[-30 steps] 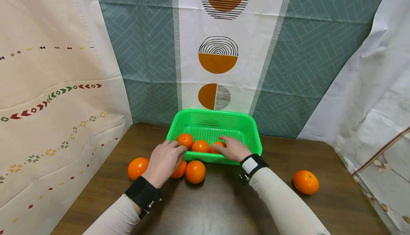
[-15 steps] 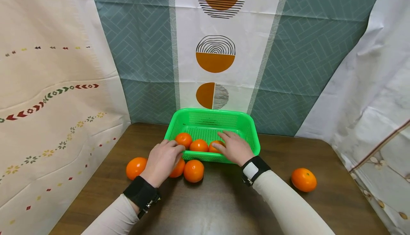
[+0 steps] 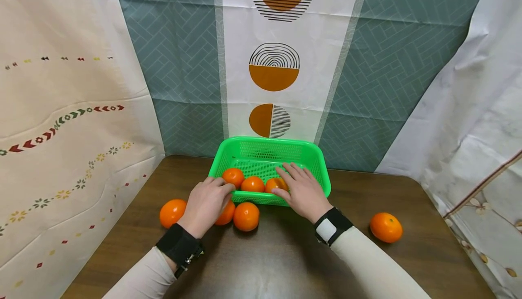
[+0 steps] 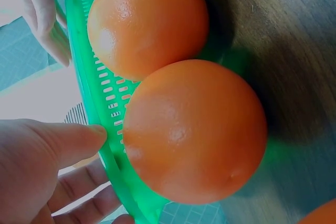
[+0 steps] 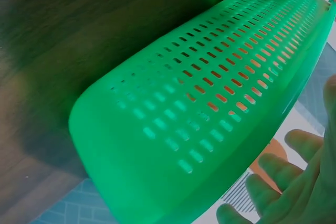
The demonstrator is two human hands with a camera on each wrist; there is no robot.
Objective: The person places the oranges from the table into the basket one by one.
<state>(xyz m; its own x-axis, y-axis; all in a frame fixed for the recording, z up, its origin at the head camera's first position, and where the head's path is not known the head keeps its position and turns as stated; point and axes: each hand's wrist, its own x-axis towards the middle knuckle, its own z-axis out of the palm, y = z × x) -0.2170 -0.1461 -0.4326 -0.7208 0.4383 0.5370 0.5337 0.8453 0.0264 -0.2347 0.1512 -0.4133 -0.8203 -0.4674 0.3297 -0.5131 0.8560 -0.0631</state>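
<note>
A green perforated plastic basket [image 3: 271,148] sits at the back of the table. My left hand [image 3: 205,206] pinches its front left rim, with the thumb [image 4: 79,141] on the near side and the fingers beyond. My right hand [image 3: 305,195] hovers over the front right rim, fingers spread and holding nothing. Inside along the front wall lie three oranges, a left one [image 3: 233,177], a middle one [image 3: 253,184] and a right one [image 3: 275,185] near my right thumb. Two oranges lie outside against the front wall, one bare [image 3: 246,217], the other [image 3: 226,214] partly hidden by my left hand.
Left of my left hand another orange [image 3: 172,213] lies on the brown wooden table [image 3: 261,262]. One more orange [image 3: 385,227] sits far to the right, beyond my right forearm. Patterned cloth hangs behind the table and along both sides.
My right hand has come off the right orange in the basket, drawing back slightly rightward while its fingers straighten and spread. The left hand stays at the rim. The view has shifted slightly.
</note>
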